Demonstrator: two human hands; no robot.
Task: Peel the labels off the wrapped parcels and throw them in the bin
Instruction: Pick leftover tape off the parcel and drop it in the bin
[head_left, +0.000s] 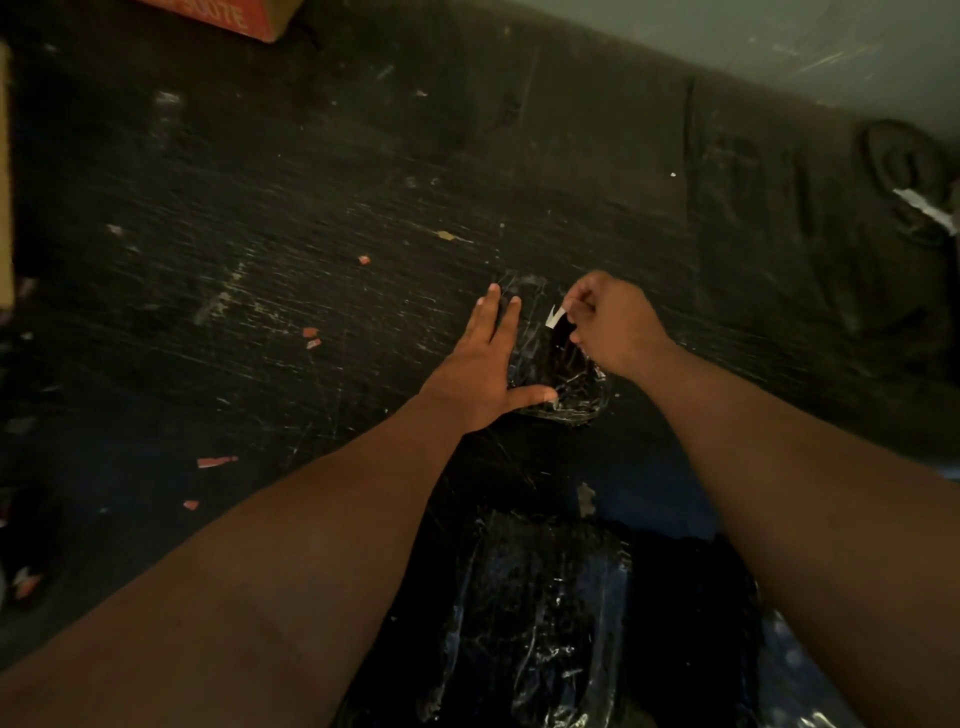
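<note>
A small parcel (563, 379) in glossy black wrap lies on the dark floor at mid-frame. My left hand (480, 371) lies flat on its left side, fingers straight, thumb stretched across its near edge. My right hand (613, 327) hovers over the parcel's far right part and pinches a small white scrap of label (554, 315) lifted off the wrap. A larger black-wrapped parcel (540, 618) lies close to me, between my forearms. No bin shows in the view.
The dark scuffed floor (291, 234) carries scattered red and white scraps of paper (215, 461). A red cardboard box (228, 15) stands at the top left. A dark bundle with a white strip (917, 192) lies at the far right near the wall.
</note>
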